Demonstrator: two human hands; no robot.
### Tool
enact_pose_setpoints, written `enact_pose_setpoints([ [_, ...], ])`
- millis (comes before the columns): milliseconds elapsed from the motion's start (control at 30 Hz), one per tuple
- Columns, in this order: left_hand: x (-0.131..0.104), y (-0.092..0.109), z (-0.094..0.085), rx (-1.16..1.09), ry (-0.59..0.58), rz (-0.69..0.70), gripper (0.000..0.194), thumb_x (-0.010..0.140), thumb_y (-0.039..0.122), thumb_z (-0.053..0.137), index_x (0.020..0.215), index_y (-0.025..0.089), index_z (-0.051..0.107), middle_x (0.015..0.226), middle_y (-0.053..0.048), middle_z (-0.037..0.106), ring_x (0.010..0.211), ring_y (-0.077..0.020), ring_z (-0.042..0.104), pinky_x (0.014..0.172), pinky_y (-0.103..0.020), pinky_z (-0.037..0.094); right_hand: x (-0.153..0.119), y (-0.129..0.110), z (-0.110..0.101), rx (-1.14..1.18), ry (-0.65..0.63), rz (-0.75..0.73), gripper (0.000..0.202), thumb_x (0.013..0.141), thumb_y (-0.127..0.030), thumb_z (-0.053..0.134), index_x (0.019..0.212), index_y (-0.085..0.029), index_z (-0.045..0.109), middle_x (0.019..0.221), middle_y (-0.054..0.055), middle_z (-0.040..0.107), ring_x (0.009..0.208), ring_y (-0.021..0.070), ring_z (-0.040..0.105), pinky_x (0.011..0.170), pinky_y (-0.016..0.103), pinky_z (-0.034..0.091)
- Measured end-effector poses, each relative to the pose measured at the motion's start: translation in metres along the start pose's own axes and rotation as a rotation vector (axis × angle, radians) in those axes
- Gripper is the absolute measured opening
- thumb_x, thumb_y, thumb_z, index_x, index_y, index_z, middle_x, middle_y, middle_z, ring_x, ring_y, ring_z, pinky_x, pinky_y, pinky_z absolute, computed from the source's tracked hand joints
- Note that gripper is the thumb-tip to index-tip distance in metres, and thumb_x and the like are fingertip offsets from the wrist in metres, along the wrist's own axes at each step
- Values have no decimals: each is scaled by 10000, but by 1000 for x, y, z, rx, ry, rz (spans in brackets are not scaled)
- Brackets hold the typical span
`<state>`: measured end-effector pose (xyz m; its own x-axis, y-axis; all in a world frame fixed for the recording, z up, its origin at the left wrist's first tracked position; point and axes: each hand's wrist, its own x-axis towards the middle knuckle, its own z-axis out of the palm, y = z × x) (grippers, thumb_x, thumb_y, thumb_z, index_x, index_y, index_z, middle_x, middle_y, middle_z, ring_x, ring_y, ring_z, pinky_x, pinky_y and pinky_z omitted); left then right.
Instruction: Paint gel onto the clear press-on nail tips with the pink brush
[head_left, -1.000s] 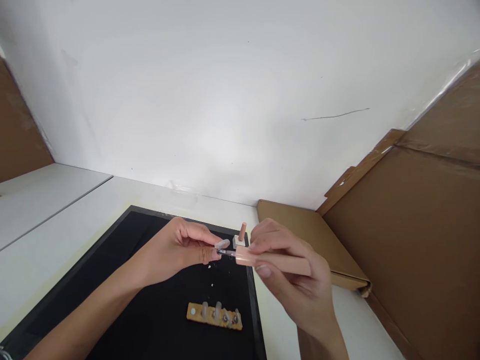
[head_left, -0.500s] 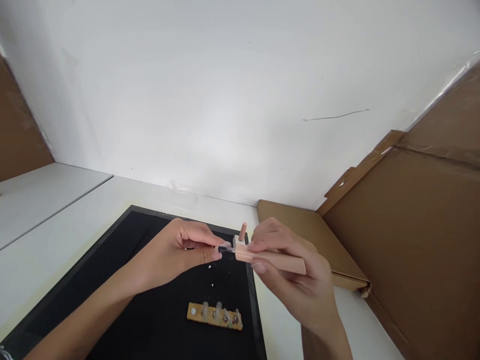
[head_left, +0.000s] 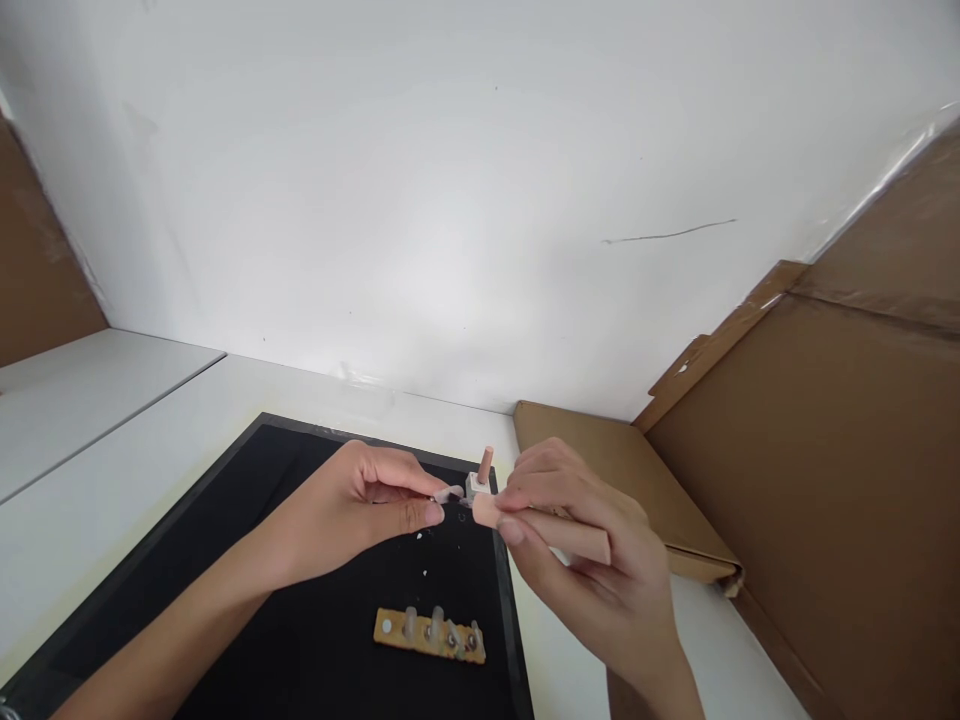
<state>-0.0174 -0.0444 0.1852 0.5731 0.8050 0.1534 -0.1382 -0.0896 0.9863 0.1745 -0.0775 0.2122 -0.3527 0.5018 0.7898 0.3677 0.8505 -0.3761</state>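
Observation:
My left hand (head_left: 375, 495) pinches a small, pale translucent false nail (head_left: 448, 494) between thumb and fingertips. In my right hand (head_left: 592, 550) is a long peach nail polish cap (head_left: 566, 532), held sideways like a pen. A thin tip, apparently its brush, points left from it and meets or nearly meets the false nail; the exact contact is too small to see. Just behind the cap's left end stands a small whitish bottle (head_left: 477, 484) with a slim peach top, partly hidden. Nearer to me, a yellowish strip (head_left: 386, 627) carries several translucent false nails standing up.
A black mat (head_left: 322, 650) lies on the white table (head_left: 172, 420), with a few white specks on it. On the right are a flat cardboard box (head_left: 592, 430) and a tall cardboard panel (head_left: 847, 420). A white wall (head_left: 420, 200) rises behind.
My right hand has rolled the peach cap slightly and shifted it a little right. The false nail has turned in my left fingers, showing more of its pale surface.

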Motion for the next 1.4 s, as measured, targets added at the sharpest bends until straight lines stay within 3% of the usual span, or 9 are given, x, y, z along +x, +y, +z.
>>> enact_pose_setpoints([
  [133,1,0,0,3,7,-27,109,758,132,673,783,176,770,652,17,620,592,-88,497,566,-214,399,-2,2,1,31,53,-38,179,781,-45,587,865,-203,600,661,0,596,599,144,520,565,313,430],
  [300,1,0,-1,-30,-3,-13,107,752,132,683,765,189,773,634,19,625,601,-93,523,581,-216,416,0,0,3,8,11,-81,192,774,-37,598,885,-194,602,624,-17,582,570,132,533,574,309,445],
  [467,1,-2,-3,-35,17,-32,111,747,149,699,822,179,774,661,5,639,619,-105,540,591,-230,424,-1,-1,4,3,88,-76,183,772,-31,577,845,-199,592,619,-12,567,562,134,505,545,303,429],
  [633,1,2,-3,-11,-2,-39,102,757,122,678,705,164,755,627,19,601,596,-87,500,566,-211,397,0,0,5,-19,59,-82,190,775,-42,597,880,-201,598,645,-9,590,572,134,527,567,314,444],
  [1133,-1,-1,-5,-53,14,-30,114,750,133,697,799,197,778,688,9,641,635,-89,536,589,-201,429,0,1,2,-10,136,-73,172,752,-15,569,771,-185,574,600,-17,559,533,115,473,541,313,409],
  [1267,0,0,-5,-14,-22,-17,110,771,130,678,743,186,768,662,15,621,620,-82,514,576,-194,412,0,1,2,7,89,-101,161,761,-45,601,843,-184,597,623,-8,581,564,129,519,556,317,430],
  [1400,-2,0,-5,3,-6,-13,92,781,157,681,807,184,765,701,5,636,649,-92,530,591,-200,423,1,0,2,-47,109,-81,200,742,2,563,776,-195,576,596,-23,562,515,113,478,549,317,420],
])
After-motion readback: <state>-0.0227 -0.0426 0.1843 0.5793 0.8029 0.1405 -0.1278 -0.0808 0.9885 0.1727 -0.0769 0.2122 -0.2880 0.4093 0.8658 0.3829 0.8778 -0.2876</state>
